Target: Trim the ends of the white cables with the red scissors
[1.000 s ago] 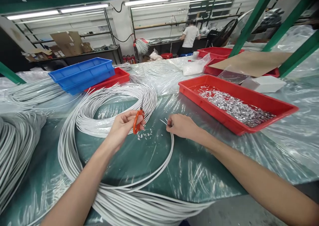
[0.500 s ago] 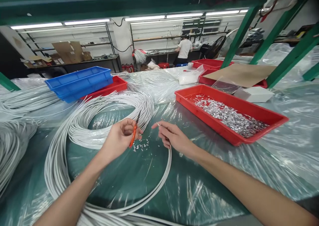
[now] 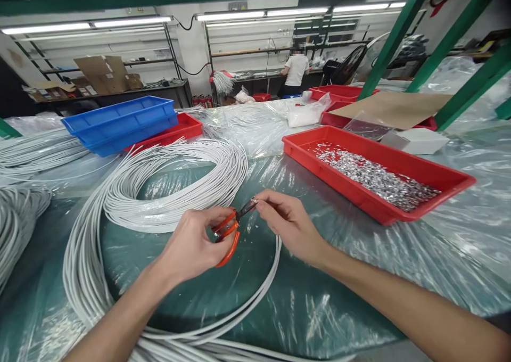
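Observation:
My left hand grips small orange-handled scissors, their dark blades pointing up and right to the fingertips of my right hand. Closed round the ends of a few white cables, my right hand pinches one tip between thumb and forefinger at the blades. These cables curve down and left to join a large white cable coil behind and left of my hands. Small silvery bits lie on the plastic-covered table under the blades.
A red tray of silvery pieces stands at the right. Blue trays rest on a red tray at the back left. More cable bundles lie far left. A person stands in the background; green posts rise at the right.
The scissors have turned from upright to pointing right, and their blades now meet the cable tip at my right fingertips. My hands have come closer together. The view has shifted slightly.

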Action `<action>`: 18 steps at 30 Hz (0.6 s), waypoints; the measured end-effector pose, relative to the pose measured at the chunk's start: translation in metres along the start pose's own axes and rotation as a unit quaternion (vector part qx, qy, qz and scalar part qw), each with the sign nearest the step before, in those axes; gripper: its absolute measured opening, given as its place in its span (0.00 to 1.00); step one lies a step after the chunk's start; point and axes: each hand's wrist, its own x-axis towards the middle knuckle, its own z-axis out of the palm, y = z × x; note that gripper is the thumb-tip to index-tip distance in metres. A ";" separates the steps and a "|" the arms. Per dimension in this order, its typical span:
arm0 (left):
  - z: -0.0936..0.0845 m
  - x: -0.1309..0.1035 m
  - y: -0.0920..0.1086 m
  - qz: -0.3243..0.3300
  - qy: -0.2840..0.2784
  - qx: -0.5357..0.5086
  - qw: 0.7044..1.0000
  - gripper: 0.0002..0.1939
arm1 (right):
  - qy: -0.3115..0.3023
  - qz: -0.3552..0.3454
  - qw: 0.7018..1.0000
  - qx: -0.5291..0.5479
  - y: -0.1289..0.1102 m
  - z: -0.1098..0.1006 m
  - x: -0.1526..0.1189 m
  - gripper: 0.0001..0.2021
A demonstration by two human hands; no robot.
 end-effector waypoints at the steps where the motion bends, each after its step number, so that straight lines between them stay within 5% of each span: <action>1: 0.000 0.000 0.001 0.001 0.004 -0.003 1.000 0.08 | 0.000 -0.001 1.000 -0.007 -0.002 0.000 0.000 0.14; 18: 0.002 -0.002 0.001 0.001 -0.041 0.034 0.999 0.15 | -0.016 0.004 1.000 0.000 -0.006 -0.001 -0.001 0.16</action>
